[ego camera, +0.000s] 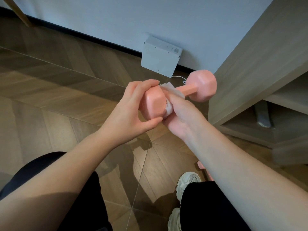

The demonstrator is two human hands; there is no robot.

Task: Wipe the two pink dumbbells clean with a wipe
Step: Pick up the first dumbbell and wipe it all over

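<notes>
A pink dumbbell (187,89) is held in the air above the wooden floor (66,97), its far head pointed toward the wall. Its near head is clamped in the grip of the left hand (131,112), fingers over the top and thumb beneath. A white wipe (170,88) is wrapped round the handle just beside that head, and the grip of the right hand (181,117) is closed on the wipe and the handle within it. What seems to be the second pink dumbbell (202,166) is seen on the floor, mostly hidden by the right forearm, near a white sneaker (188,182). A white box (160,59) is leaned against the wall, and a wooden shelf unit (260,72) stands at the right.
</notes>
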